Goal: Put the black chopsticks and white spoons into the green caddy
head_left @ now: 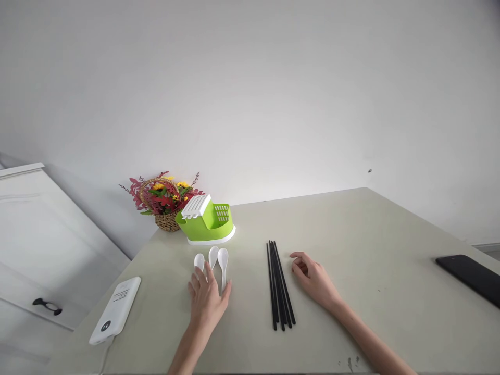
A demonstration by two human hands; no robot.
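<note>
L hand (207, 299), fingers spread, rests on white spoons (214, 259); R hand (312, 278), loosely curled and holding nothing, sits beside black chopsticks (279, 284).

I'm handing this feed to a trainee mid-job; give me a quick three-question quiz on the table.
1. True or false: the left hand rests on the three white plastic spoons.
2. What lies between the two hands? A) black chopsticks B) a knife
3. Which hand is nearer the black phone?

Key: 1 true, its fingers overlap the handles; 2 A; 3 the right hand, lying beside the chopsticks without touching them.
</note>
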